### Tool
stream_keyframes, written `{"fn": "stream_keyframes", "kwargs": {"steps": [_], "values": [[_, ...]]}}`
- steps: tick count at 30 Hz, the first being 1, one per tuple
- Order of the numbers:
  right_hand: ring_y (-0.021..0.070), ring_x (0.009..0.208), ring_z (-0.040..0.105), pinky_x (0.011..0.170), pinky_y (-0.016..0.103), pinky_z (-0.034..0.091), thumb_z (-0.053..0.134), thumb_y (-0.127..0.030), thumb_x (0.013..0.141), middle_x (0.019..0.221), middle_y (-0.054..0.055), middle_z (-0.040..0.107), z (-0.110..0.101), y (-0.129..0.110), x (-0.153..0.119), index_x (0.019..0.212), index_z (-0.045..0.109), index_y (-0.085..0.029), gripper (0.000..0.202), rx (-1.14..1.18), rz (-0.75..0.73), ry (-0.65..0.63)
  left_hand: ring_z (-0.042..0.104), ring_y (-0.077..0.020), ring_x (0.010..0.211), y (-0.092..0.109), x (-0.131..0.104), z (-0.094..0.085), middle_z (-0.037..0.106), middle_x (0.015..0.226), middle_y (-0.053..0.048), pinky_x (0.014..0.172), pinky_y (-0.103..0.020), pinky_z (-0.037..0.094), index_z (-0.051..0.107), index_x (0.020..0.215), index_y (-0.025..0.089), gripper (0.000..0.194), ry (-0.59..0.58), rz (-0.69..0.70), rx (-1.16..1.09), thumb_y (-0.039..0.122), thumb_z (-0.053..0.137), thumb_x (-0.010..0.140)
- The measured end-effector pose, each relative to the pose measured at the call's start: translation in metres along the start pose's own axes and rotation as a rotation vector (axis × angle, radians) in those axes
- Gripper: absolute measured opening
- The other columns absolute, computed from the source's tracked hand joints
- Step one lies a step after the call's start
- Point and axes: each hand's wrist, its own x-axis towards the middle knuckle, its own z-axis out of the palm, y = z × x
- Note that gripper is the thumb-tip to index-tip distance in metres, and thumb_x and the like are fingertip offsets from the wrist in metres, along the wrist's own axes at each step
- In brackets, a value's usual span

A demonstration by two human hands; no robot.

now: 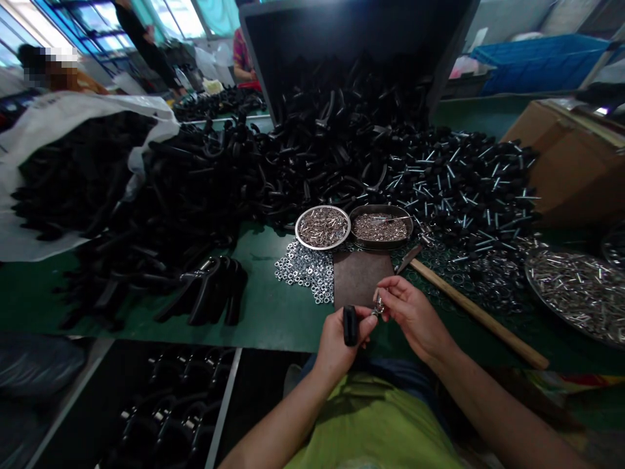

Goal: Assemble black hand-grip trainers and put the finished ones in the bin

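My left hand (342,335) is closed around a black plastic handle (350,326), whose rounded end sticks up above the fist. Close beside it, the fingertips of my right hand (407,309) pinch a small shiny metal piece (378,303), which looks like a spring or threaded fitting; its exact kind is too small to tell. The two hands nearly meet over the front edge of a dark square plate (359,277). Just beyond the plate are a round dish of metal pins (323,227) and an oval tin of small metal parts (381,227).
Loose nuts (307,270) lie left of the plate. A wooden-handled hammer (478,312) rests at the right, near black knobs with bolts (469,189). Black handle parts (215,169) heap across the back. A cardboard box (571,163) and a pan of pins (581,293) stand right.
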Motion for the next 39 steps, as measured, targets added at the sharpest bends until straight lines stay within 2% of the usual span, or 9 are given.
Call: {"fn": "stream_keyframes", "kwargs": {"steps": [7,12,16,19,21,24,29,34,39], "values": [[0.0063,0.046,0.044,0.042,0.020,0.033,0.064,-0.036,0.076,0.064,-0.004,0.052,-0.009,0.003,-0.002,0.085,0.054,-0.019,0.022,-0.130,0.058,-0.149,0.060,-0.0145,0.069,0.011,0.003,-0.015,0.067,0.075,-0.004,0.065,-0.023,0.043,0.068,0.075,0.018,0.017,0.064,0.362,0.432,0.033,0.062,0.078],[0.0068,0.049,0.046,0.042,0.020,0.037,0.062,-0.035,0.078,0.067,-0.003,0.053,-0.012,0.004,-0.005,0.084,0.055,-0.018,0.019,-0.189,0.093,-0.363,0.053,-0.0116,0.053,0.009,0.003,-0.033,0.062,0.060,-0.001,0.050,-0.020,0.038,0.066,0.079,0.015,0.024,-0.105,0.157,0.403,0.038,0.061,0.078],[0.0092,0.055,0.052,0.049,0.023,0.043,0.060,-0.032,0.079,0.068,-0.003,0.054,-0.010,0.007,-0.007,0.088,0.058,-0.018,0.016,-0.324,0.105,-0.495,0.061,-0.0149,0.069,0.002,0.007,-0.061,0.067,0.075,-0.004,0.064,-0.023,0.043,0.066,0.081,0.016,0.015,0.148,0.304,0.694,0.030,0.059,0.080],[0.0096,0.055,0.053,0.051,0.024,0.044,0.060,-0.033,0.079,0.068,-0.002,0.056,-0.010,0.011,-0.003,0.088,0.057,-0.018,0.018,-0.318,0.082,-0.428,0.062,-0.0174,0.081,-0.004,0.014,-0.092,0.068,0.086,-0.006,0.073,-0.025,0.043,0.064,0.087,0.017,0.013,0.349,0.395,0.955,0.024,0.054,0.083],[0.0098,0.054,0.053,0.053,0.025,0.043,0.060,-0.034,0.079,0.066,-0.002,0.056,-0.013,0.013,0.000,0.089,0.057,-0.017,0.019,-0.357,0.047,-0.353,0.062,-0.0188,0.082,-0.008,0.019,-0.111,0.067,0.087,-0.007,0.073,-0.026,0.043,0.063,0.088,0.017,0.012,0.423,0.360,1.094,0.021,0.052,0.083],[0.0104,0.053,0.054,0.054,0.025,0.042,0.059,-0.035,0.079,0.063,-0.002,0.057,-0.018,0.015,0.004,0.090,0.057,-0.017,0.021,-0.399,0.026,-0.284,0.062,-0.0199,0.080,-0.011,0.027,-0.129,0.067,0.084,-0.007,0.070,-0.027,0.043,0.064,0.086,0.017,0.012,0.421,0.261,1.206,0.018,0.053,0.081],[0.0109,0.054,0.054,0.054,0.026,0.042,0.059,-0.037,0.078,0.063,-0.002,0.057,-0.022,0.013,0.004,0.088,0.058,-0.017,0.023,-0.398,0.012,-0.246,0.062,-0.0182,0.084,0.000,0.040,-0.120,0.067,0.092,-0.006,0.073,-0.026,0.044,0.066,0.093,0.020,0.018,0.376,0.340,1.158,0.018,0.051,0.082],[0.0106,0.054,0.053,0.055,0.026,0.042,0.059,-0.036,0.078,0.064,-0.002,0.057,-0.018,0.007,0.003,0.089,0.058,-0.017,0.022,-0.413,0.009,-0.235,0.056,-0.0182,0.103,0.011,0.068,-0.098,0.061,0.113,-0.004,0.085,-0.026,0.044,0.065,0.101,0.022,0.036,0.175,0.481,1.293,0.004,0.050,0.074],[0.0111,0.054,0.054,0.055,0.026,0.042,0.060,-0.037,0.077,0.063,-0.002,0.058,-0.019,0.006,0.004,0.087,0.059,-0.017,0.022,-0.405,-0.003,-0.217,0.055,-0.0218,0.098,0.013,0.085,-0.092,0.063,0.097,-0.009,0.083,-0.031,0.045,0.065,0.091,0.017,0.025,0.105,0.427,1.438,0.006,0.045,0.079]]}}
